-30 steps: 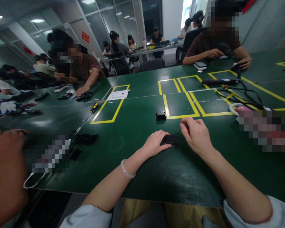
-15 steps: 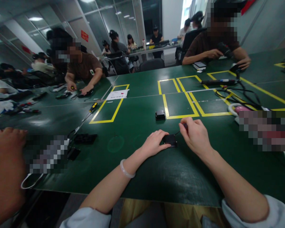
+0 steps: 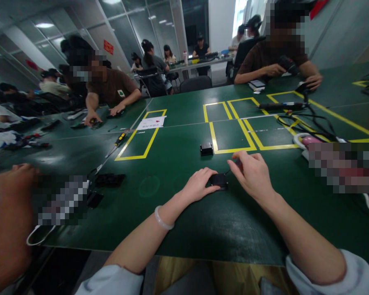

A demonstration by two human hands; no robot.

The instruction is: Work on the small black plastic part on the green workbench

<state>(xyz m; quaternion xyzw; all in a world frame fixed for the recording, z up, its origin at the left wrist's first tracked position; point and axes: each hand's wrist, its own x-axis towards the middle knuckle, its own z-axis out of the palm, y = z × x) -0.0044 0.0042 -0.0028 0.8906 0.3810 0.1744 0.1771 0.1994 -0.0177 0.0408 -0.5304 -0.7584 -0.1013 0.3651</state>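
Note:
On the green table, my left hand (image 3: 199, 183) is closed around the left side of a small black rectangular block (image 3: 219, 181), pressing it to the tabletop. My right hand (image 3: 252, 174) pinches a small dark-handled screwdriver (image 3: 239, 164). Its thin shaft slants down to the block's upper right edge; the exact point of contact is too small to make out. Just beyond, a second black block (image 3: 206, 148) stands by itself on the table.
A yellow-and-black screwdriver (image 3: 120, 140) and a white paper (image 3: 151, 122) lie to the left. Black parts (image 3: 110, 179) sit near a blurred object. Black cables (image 3: 316, 119) spread at right. A co-worker's arm (image 3: 12, 221) reaches in at left; other people sit across the table.
My right fingers have loosened and shifted slightly on the screwdriver. My left hand and the block stay in place. The co-worker across at left has moved their hands.

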